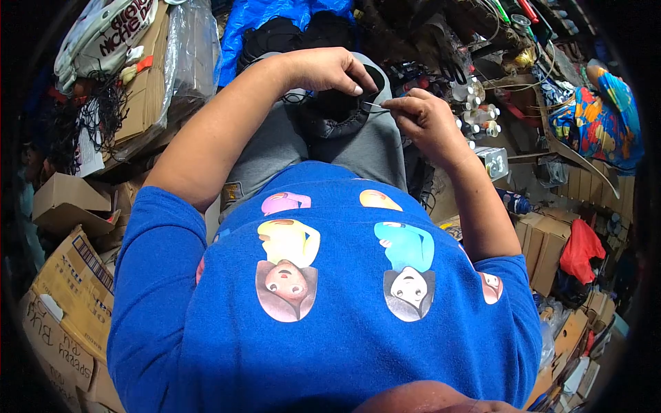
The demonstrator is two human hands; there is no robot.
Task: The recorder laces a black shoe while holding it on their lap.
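Wears a blue printed shirt [344, 275], just below a dark shoe-like item [334, 126]. Keeps that item resting on grey trousers [275, 146]. With the left hand [325, 70], bends fingers over its upper edge; cannot tell whether gripping. With the right hand [423, 124], pinches a thin metal tool [374, 108] at its right side. Farther out, has capped bottles [475, 113] right of it, blue plastic sheeting [242, 31] beyond its upper left.

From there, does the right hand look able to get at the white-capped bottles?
Probably yes: the bottles appear just right of the right hand, with nothing visible between, though depth is hard to judge. It holds a thin silvery tool, which may need setting down first.
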